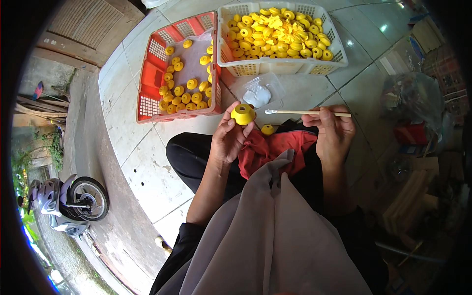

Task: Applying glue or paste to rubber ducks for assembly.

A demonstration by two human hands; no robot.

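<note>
My left hand (230, 135) grips a yellow wooden piece (243, 115), rounded with a flat top and a hole in it. In my right hand (332, 132) is a thin pale stick (309, 112), pinched near its end and pointing left. White paste coats its tip, which is a little right of the yellow piece and apart from it. Just beyond, a clear plastic tub (273, 88) holds a lump of white paste (256, 94). Another yellow piece (267, 130) rests between my hands, close to a red cloth (280, 147) on my lap.
A red crate (142, 93) at the far left holds several yellow pieces. Beside it, a white crate (285, 68) is heaped with them. Clear plastic bags (418, 101) and wooden blocks (410, 196) lie at the right. A motorbike (73, 201) stands outside on the left.
</note>
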